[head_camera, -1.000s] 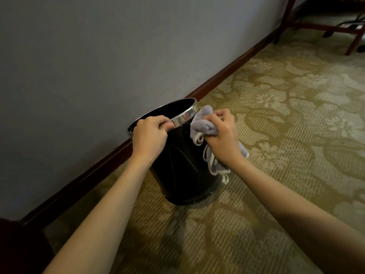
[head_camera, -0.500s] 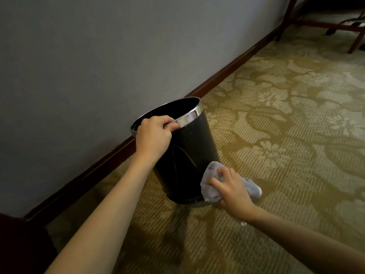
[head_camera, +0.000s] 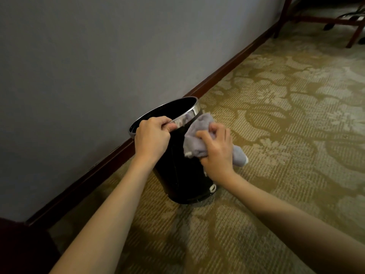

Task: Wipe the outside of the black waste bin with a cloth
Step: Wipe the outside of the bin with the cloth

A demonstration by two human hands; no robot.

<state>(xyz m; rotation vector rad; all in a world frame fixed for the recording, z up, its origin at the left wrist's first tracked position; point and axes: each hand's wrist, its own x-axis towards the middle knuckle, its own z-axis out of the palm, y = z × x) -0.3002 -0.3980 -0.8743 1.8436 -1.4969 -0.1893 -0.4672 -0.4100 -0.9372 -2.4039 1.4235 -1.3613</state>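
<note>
The black waste bin (head_camera: pixel 177 175) with a shiny metal rim stands tilted on the carpet near the wall. My left hand (head_camera: pixel 152 138) grips the near side of the rim, fingers curled over its edge. My right hand (head_camera: pixel 216 150) holds a bunched pale grey cloth (head_camera: pixel 194 140) against the bin's upper right side, just under the rim. Part of the cloth sticks out to the right of my hand, and a white loop of it hangs low by the bin's base.
A grey wall (head_camera: pixel 98 56) with a dark wooden skirting board (head_camera: pixel 227 68) runs close behind the bin. Patterned olive carpet (head_camera: pixel 286 135) spreads to the right. Red-brown furniture legs (head_camera: pixel 353 36) stand at the far top right. A dark red shape sits at the bottom left corner.
My right hand has swept the cloth from near the rim down to the bin's base and back up to just under the rim. My left hand kept its grip on the rim.
</note>
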